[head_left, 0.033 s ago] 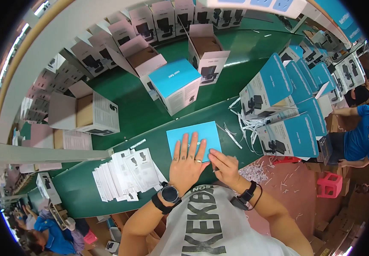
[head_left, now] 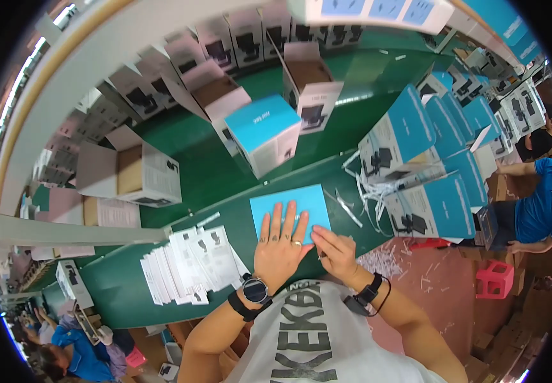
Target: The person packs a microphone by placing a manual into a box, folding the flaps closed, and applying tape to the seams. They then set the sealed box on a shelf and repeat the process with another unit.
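Observation:
A blue box top (head_left: 317,198) with a flat rectangular face lies at the near edge of the green table. My left hand (head_left: 281,246) rests palm-down on it, fingers stretched out and apart. At the near right corner of that blue face is my right hand (head_left: 336,252), its fingers bent and pinched together. A small dark bit shows below its fingertips, too little of it to name. To the left lies a fanned stack of white printed leaflets (head_left: 183,265). White paper strips (head_left: 346,207) lie just right of the blue face.
Beyond it stands a closed blue-topped carton (head_left: 264,121). Open cartons (head_left: 145,172) are at the left and back. Blue-flapped cartons (head_left: 432,204) crowd the right, beside a tangle of paper strips. A pink stool (head_left: 495,279) and a person in blue (head_left: 541,201) are farther right.
The picture has shifted very slightly. Both hands keep the same pose and place on the blue box top.

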`<control>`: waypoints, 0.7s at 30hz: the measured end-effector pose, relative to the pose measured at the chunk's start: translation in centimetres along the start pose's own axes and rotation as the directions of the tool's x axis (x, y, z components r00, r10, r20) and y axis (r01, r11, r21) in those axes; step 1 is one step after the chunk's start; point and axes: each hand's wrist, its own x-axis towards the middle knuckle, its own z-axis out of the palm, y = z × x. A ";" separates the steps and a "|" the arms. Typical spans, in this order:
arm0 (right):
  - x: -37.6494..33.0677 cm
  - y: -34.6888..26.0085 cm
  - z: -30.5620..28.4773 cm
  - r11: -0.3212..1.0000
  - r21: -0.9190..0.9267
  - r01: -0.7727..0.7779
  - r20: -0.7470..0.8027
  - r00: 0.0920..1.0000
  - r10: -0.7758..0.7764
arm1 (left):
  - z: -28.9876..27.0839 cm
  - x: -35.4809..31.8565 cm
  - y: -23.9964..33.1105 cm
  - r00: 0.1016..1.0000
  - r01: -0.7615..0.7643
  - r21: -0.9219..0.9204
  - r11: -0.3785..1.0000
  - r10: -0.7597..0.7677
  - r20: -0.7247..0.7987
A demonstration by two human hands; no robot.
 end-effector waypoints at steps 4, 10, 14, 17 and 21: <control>1.0 0.5 -2.4 0.998 0.061 0.015 0.052 0.998 -0.019 | 0.0 -1.0 0.5 1.000 -0.008 0.082 0.997 0.007 0.010; 2.7 2.1 -3.5 0.990 0.135 0.049 -0.010 0.999 -0.048 | -3.4 2.2 -1.8 0.994 -0.106 -0.011 0.994 0.107 0.036; 3.2 1.6 -3.6 0.989 0.148 0.010 -0.024 1.000 -0.006 | -5.6 4.1 -4.2 0.992 -0.120 -0.078 0.990 0.121 0.016; 5.7 2.2 -4.0 0.932 0.355 -0.065 -0.005 0.997 0.071 | -6.9 3.4 -6.7 0.997 -0.073 -0.011 0.997 0.073 -0.010; 17.2 6.3 -5.9 0.999 0.014 -0.049 -0.260 0.964 0.051 | -10.0 3.5 -14.1 0.994 0.104 0.080 0.991 -0.101 -0.043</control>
